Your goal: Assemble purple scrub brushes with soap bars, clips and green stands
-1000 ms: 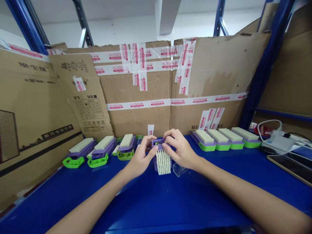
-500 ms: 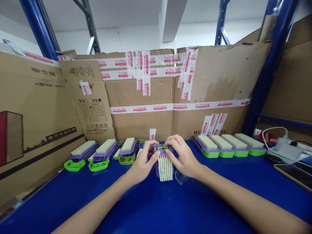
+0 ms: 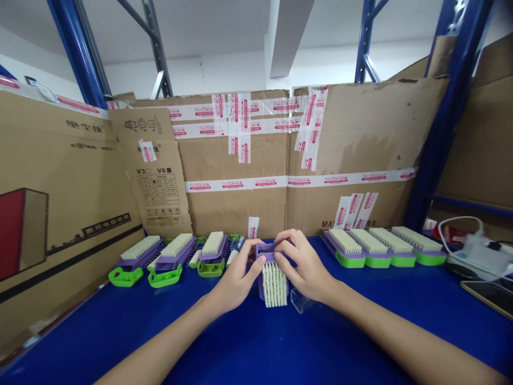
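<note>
A purple brush with cream bristles is held between both hands in the middle of the blue tabletop, its bristles facing me. My left hand grips the purple end from the left, thumb on the near face and fingers behind. My right hand holds the same end from the right, its thumb beside the bristles and its fingers bent over the top edge. A clear plastic piece lies under my right hand. How deep the green part in the purple end sits is hidden by my fingers.
Three brushes with loose green end pieces stand at the left. Several brushes with green ends fitted are lined up at the right. Cardboard walls close off the back and left. A phone and a white charger lie far right.
The green part inside the purple end shows less than before. Both hands keep their grip on the brush, with the right fingers slightly shifted. The whole view has moved a little.
</note>
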`<state>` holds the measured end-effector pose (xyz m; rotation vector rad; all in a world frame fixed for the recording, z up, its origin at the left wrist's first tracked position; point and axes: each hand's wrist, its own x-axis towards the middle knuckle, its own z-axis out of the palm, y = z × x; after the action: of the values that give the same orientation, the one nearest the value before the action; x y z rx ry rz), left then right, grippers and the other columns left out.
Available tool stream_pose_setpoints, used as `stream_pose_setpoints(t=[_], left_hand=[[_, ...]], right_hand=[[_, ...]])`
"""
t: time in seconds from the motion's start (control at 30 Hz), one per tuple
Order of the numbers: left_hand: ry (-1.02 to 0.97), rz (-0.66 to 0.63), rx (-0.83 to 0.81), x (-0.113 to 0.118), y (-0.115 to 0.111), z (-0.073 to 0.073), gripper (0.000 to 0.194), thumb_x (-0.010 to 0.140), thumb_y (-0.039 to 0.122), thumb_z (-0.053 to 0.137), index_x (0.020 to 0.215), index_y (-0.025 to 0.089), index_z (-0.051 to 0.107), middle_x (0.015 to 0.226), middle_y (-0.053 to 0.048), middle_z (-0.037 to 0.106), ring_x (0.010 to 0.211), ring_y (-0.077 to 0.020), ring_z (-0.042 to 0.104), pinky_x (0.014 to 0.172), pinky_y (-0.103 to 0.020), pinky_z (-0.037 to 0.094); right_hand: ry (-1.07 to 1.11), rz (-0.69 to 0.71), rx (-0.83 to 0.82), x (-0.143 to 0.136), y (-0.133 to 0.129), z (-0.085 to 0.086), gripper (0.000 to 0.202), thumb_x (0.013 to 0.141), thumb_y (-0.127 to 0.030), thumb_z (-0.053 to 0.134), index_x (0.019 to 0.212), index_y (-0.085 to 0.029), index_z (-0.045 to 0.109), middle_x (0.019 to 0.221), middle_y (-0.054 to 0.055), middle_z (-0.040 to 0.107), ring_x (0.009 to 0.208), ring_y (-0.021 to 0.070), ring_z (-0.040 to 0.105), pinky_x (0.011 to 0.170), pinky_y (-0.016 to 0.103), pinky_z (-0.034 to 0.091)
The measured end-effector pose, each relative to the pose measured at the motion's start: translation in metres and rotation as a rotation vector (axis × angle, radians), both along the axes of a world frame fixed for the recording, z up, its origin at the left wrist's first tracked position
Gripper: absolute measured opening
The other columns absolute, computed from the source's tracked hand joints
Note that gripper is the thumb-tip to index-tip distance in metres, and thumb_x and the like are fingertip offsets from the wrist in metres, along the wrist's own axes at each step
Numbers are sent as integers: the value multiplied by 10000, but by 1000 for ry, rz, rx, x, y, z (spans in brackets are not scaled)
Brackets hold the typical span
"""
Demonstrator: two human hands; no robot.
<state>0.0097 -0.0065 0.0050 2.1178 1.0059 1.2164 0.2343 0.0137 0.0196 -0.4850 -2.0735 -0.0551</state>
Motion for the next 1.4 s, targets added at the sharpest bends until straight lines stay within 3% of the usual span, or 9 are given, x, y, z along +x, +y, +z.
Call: stream_pose_setpoints(t=[0.37,0.8,1.03,1.17,1.4], left_hand=[[3,-11,-15,0,-1,1,375,1132,539,451,1357,246,515,1339,-72,672,1189,-238,642,1071,-397,499],[0,-24,-20,0,0,1,359,1133,515,467,1374,256,526,1370,-70,678,1172,-233,665,1059,-400,522],[52,84,179,-3,2,-1,365,1130,422,507,1479,316,497,1436,-69,625,1244,-244,632,1103,-425,495],[175,44,264,-4,-1,7,269,1152,360,439,1306,283,646,1330,-68,653,1281,-244,609,1126,-430,471],[229,57,295,-6,-1,11,257,1143,344,454,1256,278,675,1316,-67,657,1245,-240,639,1090,-407,493]], right_hand=[[4,-3,-15,0,-2,3,40,1085,-207,512,1056,-233,521,1120,88,630,1004,250,578,879,429,504],[-47,-48,22,1,-2,6,133,1089,-215,500,957,-227,506,1110,95,629,985,244,560,868,431,496],[-66,-55,19,2,0,8,128,1090,-220,502,963,-223,516,1110,93,622,994,240,570,880,435,513],[-68,-25,19,1,0,7,106,1094,-227,498,993,-222,531,1120,100,609,1020,241,583,898,431,538],[-75,4,20,3,3,7,122,1096,-234,497,982,-228,541,1123,98,603,1011,229,599,885,415,564]])
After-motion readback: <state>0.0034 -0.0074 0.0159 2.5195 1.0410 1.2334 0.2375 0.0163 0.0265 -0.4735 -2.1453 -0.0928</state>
